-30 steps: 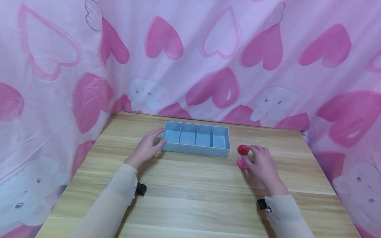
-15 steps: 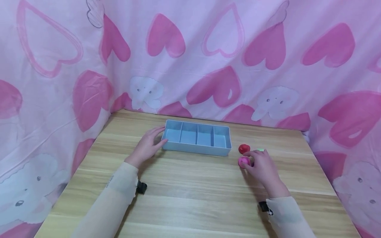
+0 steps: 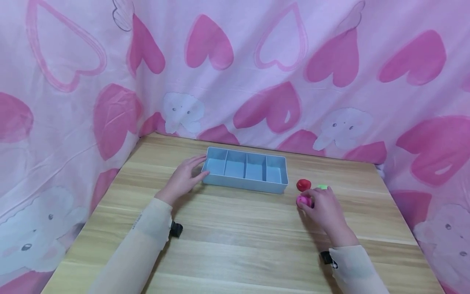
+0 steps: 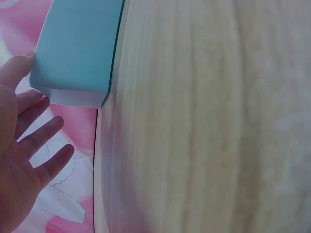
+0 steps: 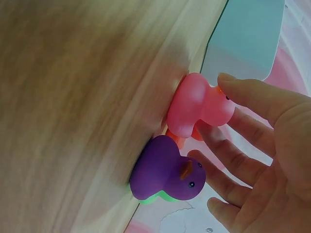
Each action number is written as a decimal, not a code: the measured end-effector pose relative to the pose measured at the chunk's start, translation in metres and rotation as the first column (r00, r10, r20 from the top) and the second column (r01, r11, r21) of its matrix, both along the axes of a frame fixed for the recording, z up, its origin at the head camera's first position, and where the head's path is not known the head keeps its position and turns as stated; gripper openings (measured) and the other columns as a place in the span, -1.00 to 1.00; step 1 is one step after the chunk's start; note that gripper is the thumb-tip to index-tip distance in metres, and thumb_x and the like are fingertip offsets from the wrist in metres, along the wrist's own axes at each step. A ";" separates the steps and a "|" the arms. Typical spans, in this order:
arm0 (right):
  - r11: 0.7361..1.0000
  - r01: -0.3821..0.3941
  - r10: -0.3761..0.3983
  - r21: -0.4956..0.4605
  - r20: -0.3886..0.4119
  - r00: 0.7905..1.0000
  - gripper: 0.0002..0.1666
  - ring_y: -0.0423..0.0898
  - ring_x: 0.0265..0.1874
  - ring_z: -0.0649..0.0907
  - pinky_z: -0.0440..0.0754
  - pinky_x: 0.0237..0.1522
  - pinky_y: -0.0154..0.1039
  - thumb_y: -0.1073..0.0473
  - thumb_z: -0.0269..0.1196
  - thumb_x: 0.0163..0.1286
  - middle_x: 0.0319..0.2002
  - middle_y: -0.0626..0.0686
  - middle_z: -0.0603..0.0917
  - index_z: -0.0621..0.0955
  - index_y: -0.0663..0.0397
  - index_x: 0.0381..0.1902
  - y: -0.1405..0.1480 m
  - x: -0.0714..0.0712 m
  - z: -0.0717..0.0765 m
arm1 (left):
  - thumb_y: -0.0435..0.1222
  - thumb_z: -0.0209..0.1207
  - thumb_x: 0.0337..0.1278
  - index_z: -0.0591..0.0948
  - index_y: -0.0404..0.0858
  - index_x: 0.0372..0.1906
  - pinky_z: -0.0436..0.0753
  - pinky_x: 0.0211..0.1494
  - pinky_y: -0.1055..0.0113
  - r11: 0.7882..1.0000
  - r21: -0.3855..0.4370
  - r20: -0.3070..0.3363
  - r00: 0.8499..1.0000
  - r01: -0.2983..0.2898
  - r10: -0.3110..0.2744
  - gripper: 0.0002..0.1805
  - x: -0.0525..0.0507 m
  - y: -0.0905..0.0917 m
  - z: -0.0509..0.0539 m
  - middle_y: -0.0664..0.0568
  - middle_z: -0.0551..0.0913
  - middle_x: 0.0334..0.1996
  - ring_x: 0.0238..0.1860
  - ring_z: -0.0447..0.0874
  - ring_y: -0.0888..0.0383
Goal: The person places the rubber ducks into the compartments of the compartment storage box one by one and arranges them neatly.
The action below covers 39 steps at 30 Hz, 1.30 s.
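In the head view my right hand [image 3: 324, 208] pinches the head of a pink rubber duck [image 5: 189, 104] between thumb and fingers; the duck sits on the table. Beside it stands a purple rubber duck [image 5: 158, 170], hidden behind my hand in the head view. A red duck [image 3: 303, 185] lies just beyond the pink one, and a green toy [image 3: 322, 187] shows partly past my fingers. My left hand [image 3: 182, 179] touches the left end of a blue-grey box [image 3: 244, 182] with extended fingers, its thumb [image 4: 19, 68] at one corner.
The box has several compartments in a row, with no toys visible inside. Wood-grain tabletop [image 3: 238, 237] spreads in front of it. A pink heart-patterned curtain [image 3: 257, 69] hangs along the back and sides.
My right fingers have shifted from beside the red duck to the pink duck, nearer me. The green toy has come into sight. My left hand stays at the box.
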State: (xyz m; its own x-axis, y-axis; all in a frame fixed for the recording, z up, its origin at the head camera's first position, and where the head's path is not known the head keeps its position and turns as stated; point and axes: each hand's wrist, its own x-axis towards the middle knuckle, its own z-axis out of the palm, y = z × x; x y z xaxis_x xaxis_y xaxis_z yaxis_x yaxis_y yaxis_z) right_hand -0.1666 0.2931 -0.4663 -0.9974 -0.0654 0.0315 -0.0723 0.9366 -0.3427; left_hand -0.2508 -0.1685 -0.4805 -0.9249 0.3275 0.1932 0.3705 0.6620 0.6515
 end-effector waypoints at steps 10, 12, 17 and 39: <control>1.000 -0.003 0.004 0.023 -0.018 1.000 -0.55 0.24 0.04 0.62 -0.01 0.61 0.38 0.02 0.56 0.21 -0.10 0.19 0.74 0.75 0.08 0.00 -0.001 0.000 0.005 | 0.04 0.20 0.46 0.36 -0.19 0.55 0.20 0.64 -0.19 1.000 -0.003 0.015 1.000 -0.005 0.005 -0.29 0.002 0.001 0.002 -0.10 0.31 0.58 0.60 0.21 -0.16; 1.000 -0.007 0.007 0.018 -0.019 1.000 -0.54 0.28 0.09 0.62 -0.02 0.61 0.37 0.02 0.56 0.21 -0.05 0.22 0.73 0.75 0.10 0.01 -0.002 -0.001 0.008 | 0.04 0.19 0.46 0.36 -0.18 0.55 0.20 0.65 -0.19 1.000 -0.009 0.020 1.000 -0.008 0.009 -0.28 0.002 0.001 0.002 -0.09 0.31 0.58 0.60 0.20 -0.16; 0.999 -0.046 0.046 -0.002 -0.073 0.996 -0.55 0.30 0.12 0.62 -0.03 0.63 0.34 0.06 0.54 0.22 -0.02 0.26 0.73 0.74 0.15 0.00 -0.005 -0.003 0.017 | 0.05 0.19 0.46 0.37 -0.17 0.55 0.19 0.65 -0.18 0.999 -0.033 0.024 1.000 -0.017 0.017 -0.29 0.001 0.002 0.003 -0.06 0.32 0.58 0.61 0.19 -0.16; 0.990 -0.143 0.139 -0.017 -0.159 0.978 -0.63 0.17 0.09 0.59 0.24 0.57 0.28 0.12 0.54 0.22 -0.02 0.12 0.70 0.74 0.06 -0.03 -0.044 -0.027 0.060 | 0.02 0.18 0.47 0.36 -0.20 0.55 0.22 0.64 -0.18 0.997 -0.073 0.006 1.000 -0.002 0.003 -0.29 0.001 0.002 0.004 -0.07 0.30 0.59 0.60 0.20 -0.16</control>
State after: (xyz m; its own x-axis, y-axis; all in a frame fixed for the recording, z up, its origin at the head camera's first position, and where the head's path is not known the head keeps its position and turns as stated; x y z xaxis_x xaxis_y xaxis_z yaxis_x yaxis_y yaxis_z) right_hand -0.1937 0.2486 -0.4066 -0.9607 -0.2020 0.1904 -0.2579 0.9033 -0.3429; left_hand -0.2499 -0.1663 -0.4760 -0.9269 0.3380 0.1630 0.3647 0.7090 0.6037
